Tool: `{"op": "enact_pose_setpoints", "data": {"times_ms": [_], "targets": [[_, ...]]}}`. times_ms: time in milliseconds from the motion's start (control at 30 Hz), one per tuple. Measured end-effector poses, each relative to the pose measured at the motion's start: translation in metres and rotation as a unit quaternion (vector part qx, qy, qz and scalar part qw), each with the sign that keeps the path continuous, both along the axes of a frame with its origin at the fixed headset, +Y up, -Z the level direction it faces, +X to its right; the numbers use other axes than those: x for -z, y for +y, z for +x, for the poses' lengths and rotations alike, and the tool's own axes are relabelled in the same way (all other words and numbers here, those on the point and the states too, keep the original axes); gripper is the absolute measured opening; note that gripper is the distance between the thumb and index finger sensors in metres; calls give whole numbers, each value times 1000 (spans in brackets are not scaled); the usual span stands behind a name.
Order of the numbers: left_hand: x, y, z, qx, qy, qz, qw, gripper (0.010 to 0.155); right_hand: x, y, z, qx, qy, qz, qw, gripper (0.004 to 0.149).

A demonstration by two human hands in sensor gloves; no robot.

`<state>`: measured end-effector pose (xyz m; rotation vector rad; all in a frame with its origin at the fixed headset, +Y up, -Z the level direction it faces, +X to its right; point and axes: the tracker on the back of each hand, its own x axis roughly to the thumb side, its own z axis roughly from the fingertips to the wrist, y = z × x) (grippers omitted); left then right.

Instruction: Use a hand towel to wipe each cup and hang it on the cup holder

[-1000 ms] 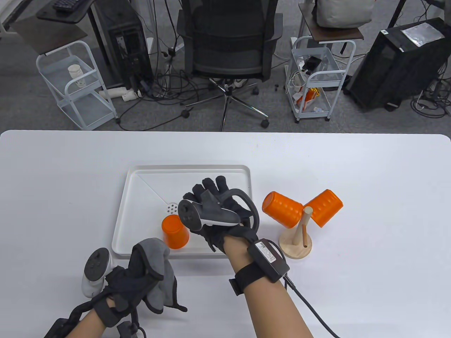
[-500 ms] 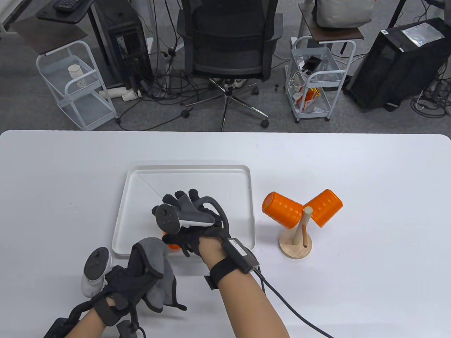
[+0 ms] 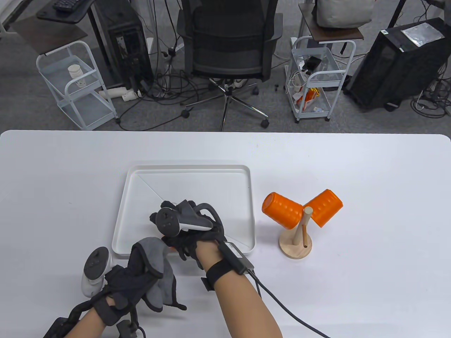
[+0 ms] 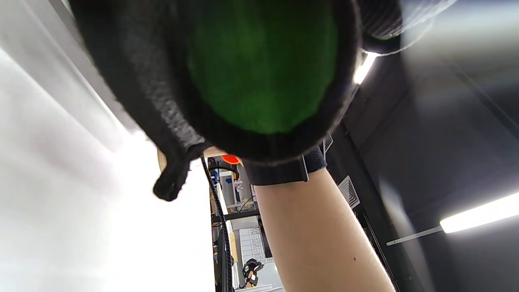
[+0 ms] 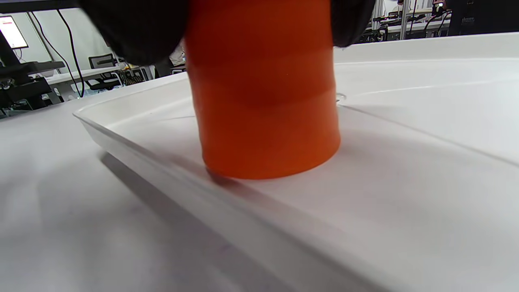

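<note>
- On the white desk (image 3: 370, 169) lies a shallow white rectangular plastic tray (image 3: 243, 197), and near its front edge stands a smooth orange plastic cup (image 5: 263, 101), mouth down on the tray floor.
- From the table view that cup is almost wholly hidden under the right hand (image 3: 186, 232); only a sliver of orange shows beside the glove.
- From the right wrist view, black gloved fingers (image 5: 138, 32) curl around the cup's upper part on both sides, so the right hand grips it.
- Nearer the front edge of the desk, the left hand (image 3: 130, 281) holds a grey hand towel (image 3: 156, 262) bunched in its curled fingers; the cloth drapes over the glove, its upper fold just beside the right hand.
- From the left wrist view, the towel fills the top of the frame, dark with a green-tinted patch, and the right forearm shows below it.
- Right of the tray stands a pale wooden cup holder (image 3: 299, 237) with a round base and slanted pegs.
- Two ribbed orange plastic cups hang on it: one (image 3: 283, 209) tilts out to the left, the other (image 3: 324, 207) out to the right.
- A small black box (image 3: 238, 254) strapped at the right wrist bears a white label; its writing is too small to read.
</note>
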<state>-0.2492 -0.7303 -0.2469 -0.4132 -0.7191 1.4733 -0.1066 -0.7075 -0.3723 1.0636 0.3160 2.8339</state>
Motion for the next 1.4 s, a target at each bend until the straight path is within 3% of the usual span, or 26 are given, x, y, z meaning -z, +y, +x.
{"op": "enact_pose_setpoints", "data": {"times_ms": [367,767,1067,1400], "targets": [[0,0,-1,-3,2,2,1000,80,-2,2,4,41,-12,23,999,71],[0,1,-2,-6,3,7,1000,80,-20,24,34,146,-55,70,985,72],[-1,1,-3,-5,3,12,1000,80,-45,36,76,252,-113,81,958,73],[-2,0,-3,-4,4,11,1000,80,-79,31,115,408,-146,42,900,74]]}}
